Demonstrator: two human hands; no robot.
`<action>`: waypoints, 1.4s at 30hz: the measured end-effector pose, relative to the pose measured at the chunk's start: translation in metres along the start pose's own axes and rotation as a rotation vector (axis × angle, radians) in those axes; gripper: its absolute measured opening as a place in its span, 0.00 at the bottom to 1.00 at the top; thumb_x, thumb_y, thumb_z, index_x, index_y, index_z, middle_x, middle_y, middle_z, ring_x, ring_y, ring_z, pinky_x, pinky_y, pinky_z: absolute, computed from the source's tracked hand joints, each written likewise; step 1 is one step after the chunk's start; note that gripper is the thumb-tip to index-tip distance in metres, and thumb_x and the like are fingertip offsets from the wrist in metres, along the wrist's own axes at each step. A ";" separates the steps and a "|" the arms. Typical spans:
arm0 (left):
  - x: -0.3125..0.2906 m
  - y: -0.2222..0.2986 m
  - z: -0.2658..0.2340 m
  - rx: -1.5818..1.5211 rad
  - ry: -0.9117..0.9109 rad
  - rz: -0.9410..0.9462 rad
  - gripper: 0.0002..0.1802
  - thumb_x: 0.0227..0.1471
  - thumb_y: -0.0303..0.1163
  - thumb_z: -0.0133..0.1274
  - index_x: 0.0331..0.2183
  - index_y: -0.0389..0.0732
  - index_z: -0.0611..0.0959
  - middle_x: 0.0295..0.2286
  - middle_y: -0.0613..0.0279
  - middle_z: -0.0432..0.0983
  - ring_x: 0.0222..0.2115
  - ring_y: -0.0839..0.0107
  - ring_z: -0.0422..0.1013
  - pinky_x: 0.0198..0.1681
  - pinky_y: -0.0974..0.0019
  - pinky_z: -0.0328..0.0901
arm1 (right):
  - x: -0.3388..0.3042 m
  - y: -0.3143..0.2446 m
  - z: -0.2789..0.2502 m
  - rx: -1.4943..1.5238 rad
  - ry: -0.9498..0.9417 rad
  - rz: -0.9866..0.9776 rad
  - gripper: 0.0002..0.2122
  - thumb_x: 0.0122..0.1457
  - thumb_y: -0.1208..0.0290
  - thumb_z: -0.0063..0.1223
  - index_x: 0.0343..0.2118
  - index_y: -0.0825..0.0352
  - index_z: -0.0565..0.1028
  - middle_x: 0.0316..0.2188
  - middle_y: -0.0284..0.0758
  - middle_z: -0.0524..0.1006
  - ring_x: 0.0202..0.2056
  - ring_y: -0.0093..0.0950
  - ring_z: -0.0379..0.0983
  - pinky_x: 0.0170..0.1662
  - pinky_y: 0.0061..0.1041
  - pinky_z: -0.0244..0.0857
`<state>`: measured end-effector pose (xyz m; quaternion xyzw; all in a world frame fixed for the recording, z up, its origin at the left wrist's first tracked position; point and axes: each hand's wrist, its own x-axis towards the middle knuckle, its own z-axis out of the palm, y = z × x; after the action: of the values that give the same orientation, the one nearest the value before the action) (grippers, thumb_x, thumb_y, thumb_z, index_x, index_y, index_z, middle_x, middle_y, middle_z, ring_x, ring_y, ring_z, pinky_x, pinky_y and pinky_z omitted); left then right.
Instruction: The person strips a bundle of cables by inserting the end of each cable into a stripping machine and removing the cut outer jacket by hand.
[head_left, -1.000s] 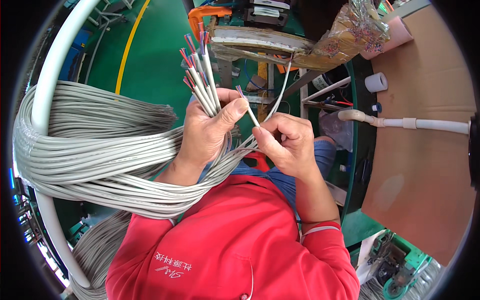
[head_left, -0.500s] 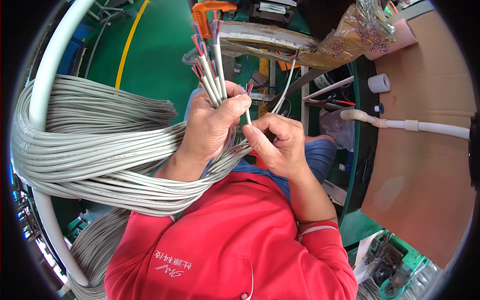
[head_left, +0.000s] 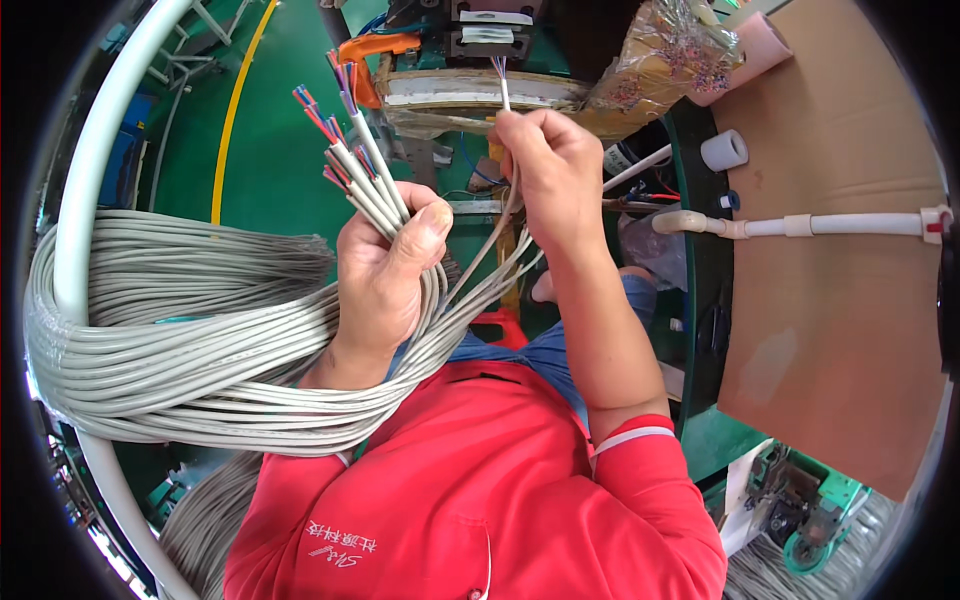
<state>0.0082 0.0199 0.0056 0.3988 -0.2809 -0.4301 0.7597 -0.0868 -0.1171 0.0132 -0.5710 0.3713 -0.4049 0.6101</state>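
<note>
My left hand (head_left: 388,262) is closed round several grey cables (head_left: 365,183), whose stripped ends fan up and left with red, blue and purple wires showing. Between the fingers and thumb of my right hand (head_left: 552,165) a single cable (head_left: 504,96) is pinched near its end. Its thin coloured wires point up at the front of a dark machine (head_left: 490,38) at the top; whether they touch it I cannot tell. From both hands the cables run down into a large grey cable bundle (head_left: 200,370) that lies across my left forearm.
A white pipe frame (head_left: 78,220) carries the bundle at left. An orange clamp-like part (head_left: 372,60) sits beside the machine. At right are a brown board (head_left: 830,300), a white pipe arm (head_left: 840,226), a tape roll (head_left: 724,150) and a plastic-wrapped piece (head_left: 665,65) holding wire scraps.
My right hand has moved up and away from my left, carrying one cable to the machine's front. My left hand has shifted left and slightly down with its cables. The view has shifted a little.
</note>
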 end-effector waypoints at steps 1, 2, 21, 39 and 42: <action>0.000 0.001 0.001 0.001 -0.003 -0.003 0.07 0.53 0.27 0.55 0.34 0.34 0.77 0.22 0.70 0.69 0.20 0.85 0.59 0.23 0.79 0.54 | 0.005 -0.002 0.001 0.002 0.004 0.001 0.12 0.50 0.66 0.57 0.19 0.71 0.76 0.14 0.29 0.72 0.17 0.14 0.64 0.20 0.17 0.57; 0.000 0.004 0.004 0.047 -0.012 0.034 0.07 0.54 0.27 0.55 0.34 0.34 0.77 0.22 0.70 0.69 0.21 0.86 0.59 0.24 0.79 0.54 | 0.009 -0.005 0.002 0.018 0.005 0.016 0.11 0.52 0.67 0.56 0.20 0.70 0.76 0.14 0.28 0.71 0.18 0.14 0.62 0.22 0.17 0.55; 0.008 0.012 0.017 0.034 -0.014 0.127 0.07 0.56 0.27 0.52 0.34 0.33 0.77 0.21 0.70 0.67 0.21 0.85 0.59 0.24 0.79 0.55 | 0.036 -0.002 0.008 0.060 0.066 -0.030 0.09 0.49 0.71 0.56 0.19 0.72 0.75 0.15 0.32 0.73 0.18 0.17 0.65 0.23 0.20 0.60; -0.011 -0.019 -0.008 0.349 -0.062 -0.189 0.09 0.54 0.28 0.56 0.35 0.35 0.75 0.31 0.62 0.76 0.27 0.79 0.72 0.34 0.75 0.67 | -0.039 0.048 -0.030 -0.135 -0.213 -0.236 0.14 0.59 0.62 0.53 0.36 0.71 0.77 0.25 0.38 0.78 0.24 0.28 0.76 0.27 0.28 0.70; -0.009 -0.022 -0.007 0.420 -0.067 -0.148 0.09 0.54 0.30 0.56 0.33 0.35 0.76 0.23 0.67 0.73 0.24 0.81 0.68 0.29 0.76 0.64 | -0.049 0.020 -0.018 0.091 -0.261 -0.145 0.11 0.61 0.67 0.52 0.35 0.73 0.77 0.23 0.34 0.77 0.22 0.17 0.72 0.24 0.20 0.66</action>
<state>-0.0003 0.0236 -0.0171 0.5531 -0.3592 -0.4297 0.6168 -0.1215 -0.0787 -0.0080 -0.6156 0.2280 -0.3866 0.6478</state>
